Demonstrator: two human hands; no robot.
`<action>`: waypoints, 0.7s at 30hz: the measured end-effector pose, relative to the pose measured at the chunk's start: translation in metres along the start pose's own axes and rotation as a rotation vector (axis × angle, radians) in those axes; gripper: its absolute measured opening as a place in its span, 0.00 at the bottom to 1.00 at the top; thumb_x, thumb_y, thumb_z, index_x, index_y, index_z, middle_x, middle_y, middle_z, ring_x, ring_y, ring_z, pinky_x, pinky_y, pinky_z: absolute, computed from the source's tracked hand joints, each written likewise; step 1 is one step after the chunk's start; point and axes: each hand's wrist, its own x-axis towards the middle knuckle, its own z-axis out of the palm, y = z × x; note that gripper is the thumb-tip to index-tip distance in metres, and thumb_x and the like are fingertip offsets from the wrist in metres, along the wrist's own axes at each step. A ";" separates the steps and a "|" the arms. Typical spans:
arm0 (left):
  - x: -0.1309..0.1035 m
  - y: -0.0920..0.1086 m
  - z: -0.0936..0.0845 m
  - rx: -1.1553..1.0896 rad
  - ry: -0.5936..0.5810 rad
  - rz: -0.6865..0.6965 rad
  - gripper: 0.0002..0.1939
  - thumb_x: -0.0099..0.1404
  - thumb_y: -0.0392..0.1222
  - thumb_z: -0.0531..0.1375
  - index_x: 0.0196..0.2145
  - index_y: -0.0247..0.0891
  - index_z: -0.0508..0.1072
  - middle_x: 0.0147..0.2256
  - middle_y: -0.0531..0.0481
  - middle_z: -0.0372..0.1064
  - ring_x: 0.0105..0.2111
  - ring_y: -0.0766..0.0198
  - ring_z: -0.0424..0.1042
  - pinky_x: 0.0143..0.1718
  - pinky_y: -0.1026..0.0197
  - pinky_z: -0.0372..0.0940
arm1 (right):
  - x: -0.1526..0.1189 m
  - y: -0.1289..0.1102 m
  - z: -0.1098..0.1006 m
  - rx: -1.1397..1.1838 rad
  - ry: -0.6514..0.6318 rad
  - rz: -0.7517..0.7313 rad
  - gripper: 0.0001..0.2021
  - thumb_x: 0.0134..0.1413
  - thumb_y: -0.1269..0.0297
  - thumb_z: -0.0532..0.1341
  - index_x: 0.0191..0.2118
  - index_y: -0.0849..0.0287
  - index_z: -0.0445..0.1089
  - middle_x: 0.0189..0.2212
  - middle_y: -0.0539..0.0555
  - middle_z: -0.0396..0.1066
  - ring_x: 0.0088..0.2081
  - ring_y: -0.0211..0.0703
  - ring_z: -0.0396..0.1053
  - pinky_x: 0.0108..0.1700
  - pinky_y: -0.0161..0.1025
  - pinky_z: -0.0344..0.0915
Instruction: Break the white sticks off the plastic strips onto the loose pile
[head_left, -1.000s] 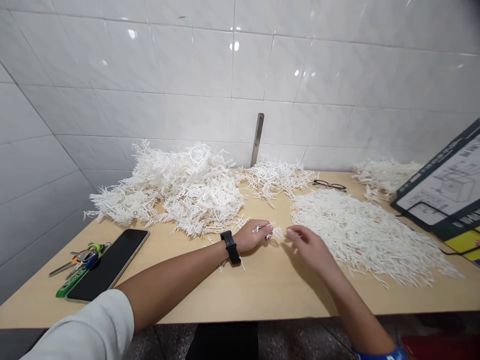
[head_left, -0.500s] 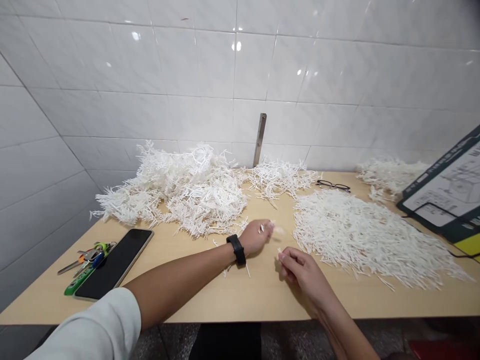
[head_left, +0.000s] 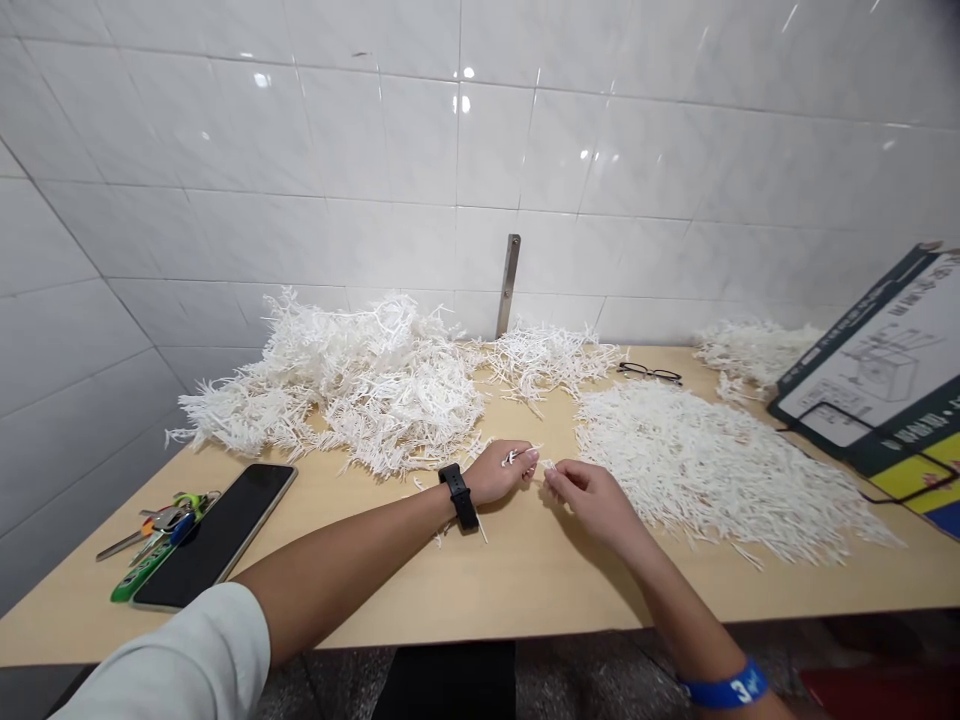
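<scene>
Near the middle of the wooden table (head_left: 450,600), my left hand (head_left: 501,472), with a black watch on its wrist, is closed on thin white strands; short bits also show between its fingers. My right hand (head_left: 589,495) pinches the end of a small white strand (head_left: 548,465), close to the left fingertips. A tall tangled white heap (head_left: 375,380) rises behind and to the left of my hands. To the right lies a flatter spread (head_left: 712,460) of short white pieces. A smaller white pile (head_left: 544,355) sits by the wall.
A black phone (head_left: 217,535) and keys (head_left: 161,530) with a green tag lie at the left. Folded glasses (head_left: 650,373) rest at the back. A printed box (head_left: 885,380) stands at the right, before another white pile (head_left: 750,350). A metal bar (head_left: 508,286) stands against the wall.
My right hand has moved up and left, and its fingertips are now nearer my left hand's. The view has shifted slightly right, showing more of the box and a blue wristband.
</scene>
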 end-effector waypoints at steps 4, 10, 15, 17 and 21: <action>-0.002 0.001 0.004 0.046 0.014 -0.047 0.23 0.68 0.54 0.50 0.23 0.35 0.66 0.23 0.51 0.67 0.25 0.66 0.64 0.32 0.64 0.59 | -0.021 -0.003 0.024 0.250 0.014 0.058 0.21 0.57 0.49 0.57 0.19 0.56 0.56 0.17 0.47 0.58 0.22 0.37 0.57 0.27 0.36 0.53; -0.008 0.004 0.017 0.054 -0.047 -0.086 0.21 0.67 0.52 0.50 0.23 0.36 0.66 0.23 0.51 0.68 0.25 0.66 0.65 0.31 0.64 0.58 | -0.046 -0.002 0.031 0.374 0.052 0.153 0.23 0.54 0.45 0.59 0.20 0.56 0.58 0.16 0.45 0.52 0.21 0.35 0.51 0.25 0.35 0.48; 0.001 -0.004 0.009 0.018 0.192 -0.204 0.23 0.68 0.55 0.48 0.21 0.37 0.61 0.20 0.54 0.61 0.23 0.67 0.59 0.29 0.63 0.56 | -0.071 -0.019 0.032 0.316 -0.165 0.180 0.23 0.57 0.45 0.56 0.18 0.56 0.62 0.13 0.47 0.55 0.18 0.37 0.54 0.24 0.36 0.51; 0.004 -0.006 0.004 -0.017 0.217 -0.212 0.24 0.68 0.55 0.48 0.21 0.37 0.61 0.20 0.54 0.60 0.23 0.67 0.59 0.31 0.62 0.57 | -0.072 -0.021 0.016 0.166 -0.258 0.103 0.23 0.60 0.48 0.53 0.20 0.56 0.67 0.17 0.52 0.65 0.23 0.42 0.63 0.28 0.38 0.58; 0.004 -0.003 0.001 -0.163 0.101 -0.122 0.22 0.67 0.56 0.52 0.25 0.35 0.67 0.24 0.50 0.67 0.27 0.66 0.66 0.36 0.62 0.61 | -0.034 -0.003 -0.039 -0.433 0.197 -0.030 0.12 0.52 0.65 0.55 0.37 0.58 0.76 0.36 0.62 0.77 0.39 0.58 0.71 0.43 0.50 0.65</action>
